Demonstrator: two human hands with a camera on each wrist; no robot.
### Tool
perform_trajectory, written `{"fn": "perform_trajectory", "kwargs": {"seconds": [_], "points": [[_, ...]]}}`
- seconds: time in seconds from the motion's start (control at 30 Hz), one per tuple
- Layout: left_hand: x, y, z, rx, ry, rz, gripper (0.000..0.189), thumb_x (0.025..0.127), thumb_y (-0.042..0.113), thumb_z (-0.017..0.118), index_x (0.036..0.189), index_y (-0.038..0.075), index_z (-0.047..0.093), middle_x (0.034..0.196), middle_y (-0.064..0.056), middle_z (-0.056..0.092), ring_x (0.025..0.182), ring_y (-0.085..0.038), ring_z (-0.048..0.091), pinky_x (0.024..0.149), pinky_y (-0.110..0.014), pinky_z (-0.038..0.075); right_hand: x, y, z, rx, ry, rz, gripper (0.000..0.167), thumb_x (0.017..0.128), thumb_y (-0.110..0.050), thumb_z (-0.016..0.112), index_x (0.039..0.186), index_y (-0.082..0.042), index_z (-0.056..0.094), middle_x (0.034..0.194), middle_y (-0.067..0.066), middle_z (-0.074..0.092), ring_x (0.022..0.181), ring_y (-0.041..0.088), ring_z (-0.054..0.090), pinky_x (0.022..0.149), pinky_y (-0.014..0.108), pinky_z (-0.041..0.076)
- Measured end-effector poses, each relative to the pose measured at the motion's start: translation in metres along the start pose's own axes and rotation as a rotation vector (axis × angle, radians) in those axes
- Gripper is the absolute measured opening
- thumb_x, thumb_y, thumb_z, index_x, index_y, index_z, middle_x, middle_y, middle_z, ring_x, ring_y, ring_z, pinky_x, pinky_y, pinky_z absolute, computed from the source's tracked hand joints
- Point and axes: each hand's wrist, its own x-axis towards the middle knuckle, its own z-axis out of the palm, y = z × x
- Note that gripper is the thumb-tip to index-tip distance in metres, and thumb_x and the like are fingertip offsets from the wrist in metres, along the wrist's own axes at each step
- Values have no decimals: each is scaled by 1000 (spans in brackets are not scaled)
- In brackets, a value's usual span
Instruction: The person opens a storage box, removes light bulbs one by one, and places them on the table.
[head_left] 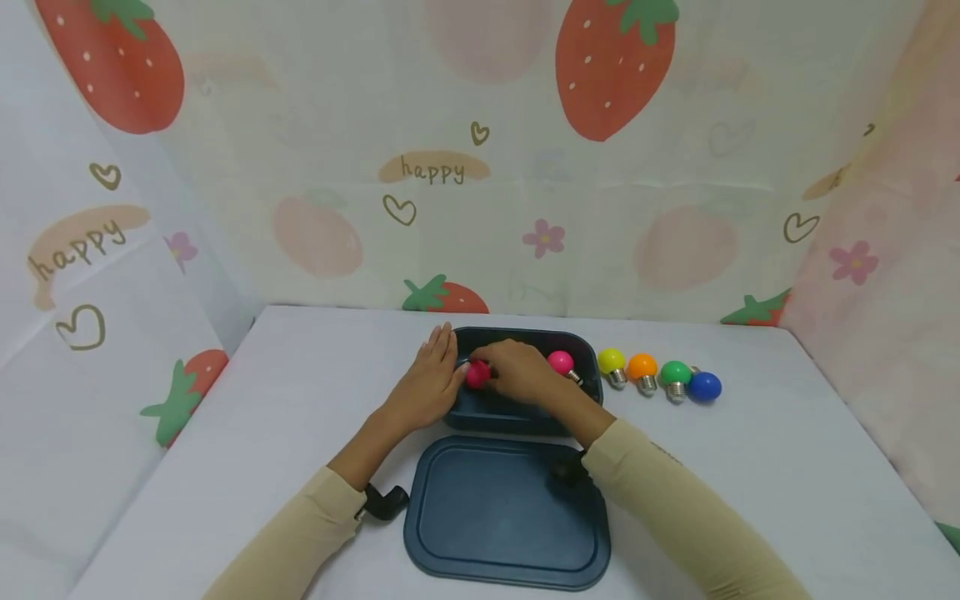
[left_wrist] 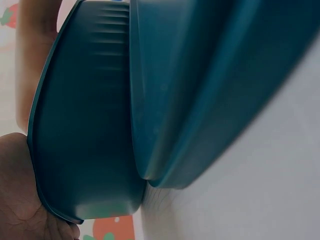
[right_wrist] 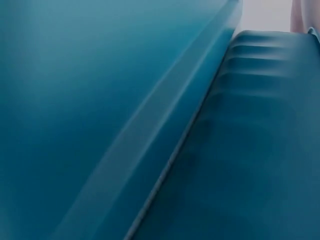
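Note:
A dark blue rectangular box (head_left: 498, 422) stands near the back of the table. Inside it at the left, my right hand (head_left: 522, 371) pinches a red light bulb (head_left: 477, 375); its screw base is hidden. A pink light bulb (head_left: 559, 362) lies in the box's right part, base toward the lower right. My left hand (head_left: 426, 383) rests at the left end of the box with its fingers straight, its thumb close to the red bulb. In the left wrist view that hand (left_wrist: 20, 185) touches the rim, beside the outer wall of the box (left_wrist: 90, 110).
The box's lid (head_left: 510, 517) lies flat in front of it. To the right stand or lie yellow (head_left: 612, 360), orange (head_left: 642, 367), green (head_left: 676, 373) and blue (head_left: 705, 387) light bulbs. Box wall (right_wrist: 265, 130) and lid (right_wrist: 125, 140) fill the right wrist view.

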Motion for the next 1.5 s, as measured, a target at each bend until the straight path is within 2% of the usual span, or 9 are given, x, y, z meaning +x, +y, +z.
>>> {"fn": "perform_trajectory", "kwargs": {"seconds": [0.23, 0.37, 0.53, 0.7, 0.97, 1.07, 1.27, 1.5], "points": [[-1, 0, 0, -1, 3, -1, 64, 112, 32, 32, 155, -13, 19, 166, -27, 11, 155, -40, 8, 123, -53, 14, 1, -1, 5, -53, -5, 17, 44, 87, -13, 81, 130, -14, 70, 117, 5, 73, 105, 23, 67, 93, 43, 55], [-1, 0, 0, 0, 9, 0, 64, 112, 32, 33, 155, -13, 20, 166, -27, 13, 155, -40, 9, 123, -53, 15, 1, 1, 7, -59, 19, 9, 43, 87, -15, 81, 129, -14, 70, 117, 4, 74, 105, 22, 68, 92, 42, 56], [-1, 1, -1, -3, 0, -3, 64, 111, 32, 34, 156, -12, 19, 166, -25, 12, 155, -39, 8, 123, -52, 14, 0, 5, 6, -25, 73, 4, 42, 87, -20, 82, 127, -14, 71, 113, 3, 75, 99, 20, 69, 86, 41, 58], [-1, 2, -1, 12, -18, -8, 66, 111, 34, 33, 156, -11, 19, 167, -24, 11, 155, -38, 6, 124, -51, 13, -5, 7, 1, 9, 118, 28, 44, 86, -24, 83, 127, -13, 71, 107, 3, 75, 86, 15, 69, 78, 37, 59], [-1, 3, -3, 14, -6, -6, 68, 111, 37, 34, 155, -13, 21, 166, -26, 12, 154, -41, 9, 123, -54, 15, -23, 7, -20, 123, 188, 77, 46, 88, -27, 82, 129, -11, 69, 110, 5, 74, 90, 20, 71, 78, 36, 58], [-1, 4, -2, 15, -12, -12, 68, 111, 39, 32, 156, -12, 21, 166, -25, 12, 154, -41, 8, 123, -54, 15, -33, 10, -26, 157, 228, 107, 47, 88, -28, 82, 129, -10, 69, 106, 5, 74, 87, 21, 69, 75, 34, 57], [1, 3, -1, 4, -22, -21, 69, 111, 40, 30, 156, -11, 19, 167, -24, 10, 155, -37, 4, 124, -50, 11, -52, 19, -34, 204, 300, 151, 49, 87, -27, 83, 130, -8, 68, 106, 7, 75, 86, 21, 69, 77, 35, 59], [-1, 2, -1, -14, -17, -14, 68, 111, 39, 29, 156, -11, 17, 167, -25, 10, 155, -39, 6, 124, -50, 11, -68, 19, -42, 230, 327, 186, 49, 88, -25, 82, 131, -8, 67, 104, 6, 74, 88, 24, 69, 78, 37, 59]]}}
